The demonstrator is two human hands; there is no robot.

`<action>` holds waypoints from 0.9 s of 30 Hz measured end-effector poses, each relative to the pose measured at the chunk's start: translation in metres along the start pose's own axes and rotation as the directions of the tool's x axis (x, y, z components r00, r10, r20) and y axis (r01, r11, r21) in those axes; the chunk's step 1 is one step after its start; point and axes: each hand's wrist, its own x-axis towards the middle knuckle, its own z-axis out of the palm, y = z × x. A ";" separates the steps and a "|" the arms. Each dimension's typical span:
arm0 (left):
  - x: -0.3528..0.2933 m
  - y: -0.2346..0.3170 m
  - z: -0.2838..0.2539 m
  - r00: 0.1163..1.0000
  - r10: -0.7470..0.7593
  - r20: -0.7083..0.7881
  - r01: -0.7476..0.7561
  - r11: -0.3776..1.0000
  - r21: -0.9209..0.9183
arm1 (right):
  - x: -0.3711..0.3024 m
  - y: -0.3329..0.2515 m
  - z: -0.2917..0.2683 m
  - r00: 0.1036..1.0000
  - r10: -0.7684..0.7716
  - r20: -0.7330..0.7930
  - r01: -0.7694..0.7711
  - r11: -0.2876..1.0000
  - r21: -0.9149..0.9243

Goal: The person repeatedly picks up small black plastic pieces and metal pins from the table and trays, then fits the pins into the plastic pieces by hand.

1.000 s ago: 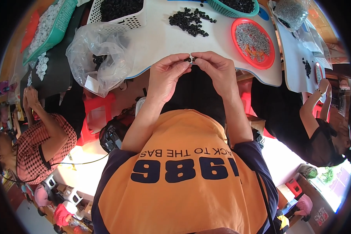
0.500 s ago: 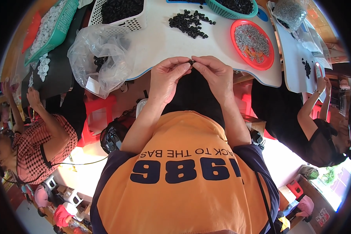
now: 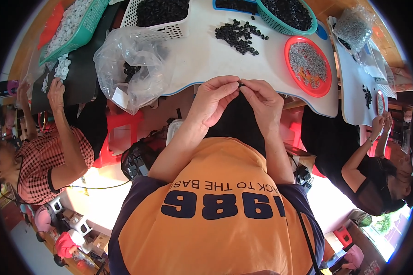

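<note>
Just off the near edge of the white table (image 3: 202, 59), my left hand (image 3: 213, 101) and my right hand (image 3: 265, 101) meet fingertip to fingertip. Between both pinches sits a small black part (image 3: 241, 84), mostly covered by the fingers, so its exact shape is hidden. Beyond my hands a loose pile of small black parts (image 3: 237, 39) lies on the tabletop. To the right, a round red tray (image 3: 317, 93) holds many small silvery pieces, with some orange ones at its near side.
A clear plastic bag (image 3: 117, 50) hangs over the table's left edge, below a white basket (image 3: 179, 28) of black parts. A green basket (image 3: 280, 25) and a blue tray (image 3: 234, 10) stand at the back. Co-workers sit at both sides, one handling white discs (image 3: 62, 68).
The view has shifted, so the table and its contents appear further right and lower. Both my hands keep pinching the black part. The left co-worker's hand has moved up to the white discs.
</note>
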 end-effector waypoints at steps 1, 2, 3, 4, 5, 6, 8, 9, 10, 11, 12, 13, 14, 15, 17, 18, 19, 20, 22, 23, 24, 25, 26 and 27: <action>0.001 -0.002 0.000 1.000 0.003 0.001 -0.003 1.000 -0.014 | 0.000 0.000 0.001 1.000 0.000 0.000 0.000 1.000 -0.001; 0.001 -0.004 0.000 1.000 0.007 0.001 -0.007 1.000 -0.028 | -0.001 0.000 0.002 1.000 0.007 -0.007 -0.007 1.000 0.015; 0.001 -0.004 0.003 1.000 0.003 0.001 -0.003 1.000 -0.028 | -0.002 -0.001 0.002 1.000 0.016 -0.016 -0.015 0.999 0.030; 0.000 -0.005 0.005 1.000 0.001 -0.007 -0.001 1.000 -0.032 | -0.003 -0.003 0.002 1.000 0.018 -0.018 -0.018 0.999 0.029; -0.001 -0.005 0.008 1.000 -0.001 -0.016 0.000 0.999 -0.035 | -0.005 -0.005 0.002 0.996 0.076 -0.037 -0.073 0.995 0.064; -0.001 -0.004 0.010 1.000 -0.004 -0.017 0.003 0.999 -0.034 | -0.007 -0.005 0.002 0.989 0.134 -0.056 -0.128 0.987 0.101; 0.001 -0.004 0.012 1.000 -0.017 0.012 0.018 0.999 -0.035 | -0.009 0.005 -0.003 0.992 0.116 -0.042 -0.113 0.991 0.074; 0.002 -0.005 0.008 1.000 -0.018 0.008 0.018 0.999 -0.035 | -0.009 0.007 -0.004 0.995 0.096 -0.024 -0.095 0.994 0.045; 0.003 -0.006 0.004 0.999 -0.038 0.034 0.038 0.999 -0.021 | -0.011 0.008 -0.006 0.995 0.100 -0.022 -0.099 0.994 0.046; 0.003 -0.008 0.000 0.997 -0.058 0.060 0.058 0.998 -0.006 | -0.012 0.007 -0.008 0.994 0.111 -0.010 -0.110 0.992 0.058; 0.003 -0.010 0.000 0.997 -0.061 0.056 0.062 0.998 -0.008 | -0.015 0.008 -0.010 0.992 0.124 0.000 -0.124 0.990 0.068; 0.002 -0.013 0.000 0.996 -0.077 0.046 0.078 0.997 -0.017 | -0.016 0.012 -0.012 0.992 0.129 0.001 -0.129 0.989 0.068; 0.002 -0.015 0.000 0.995 -0.093 0.035 0.094 0.995 -0.026 | -0.016 0.018 -0.013 0.995 0.099 0.003 -0.099 0.991 0.086; 0.003 -0.018 -0.002 0.995 -0.096 0.031 0.097 0.995 -0.027 | -0.017 0.022 -0.015 0.998 0.068 0.005 -0.068 0.992 0.104; 0.004 -0.024 -0.005 0.989 -0.142 0.048 0.145 0.988 -0.055 | -0.019 0.026 -0.017 0.998 0.065 0.007 -0.066 0.993 0.093; 0.005 -0.026 -0.007 0.988 -0.145 0.046 0.147 0.988 -0.055 | -0.019 0.028 -0.018 0.998 0.057 0.006 -0.057 0.995 0.082; 0.006 -0.026 -0.010 0.985 -0.163 0.054 0.165 0.985 -0.044 | -0.020 0.029 -0.018 0.998 0.059 0.005 -0.059 0.995 0.083; 0.007 -0.026 -0.013 0.982 -0.180 0.062 0.183 0.983 -0.033 | -0.020 0.031 -0.018 0.997 0.075 0.010 -0.076 0.992 0.097; 0.012 -0.024 -0.016 0.975 -0.205 0.084 0.206 0.978 -0.008 | -0.016 0.033 -0.021 0.996 0.091 0.010 -0.091 0.989 0.113; 0.014 -0.023 -0.017 0.968 -0.227 0.105 0.227 0.974 0.014 | -0.012 0.033 -0.027 0.995 0.058 0.077 -0.060 0.998 0.029; 0.017 -0.022 -0.024 0.969 -0.225 0.102 0.225 0.974 0.013 | -0.010 0.033 -0.030 0.988 0.031 0.154 -0.023 0.998 -0.053; 0.020 -0.022 -0.031 0.957 -0.260 0.131 0.257 0.966 0.040 | -0.008 0.032 -0.031 0.987 0.032 0.157 -0.024 0.998 -0.052; 0.022 -0.024 -0.037 0.942 -0.295 0.159 0.288 0.955 0.067 | -0.007 0.031 -0.033 0.975 0.048 0.216 -0.038 0.998 -0.052; 0.023 -0.025 -0.038 0.942 -0.297 0.157 0.290 0.955 0.068 | -0.006 0.031 -0.034 0.960 0.064 0.271 -0.052 0.997 -0.052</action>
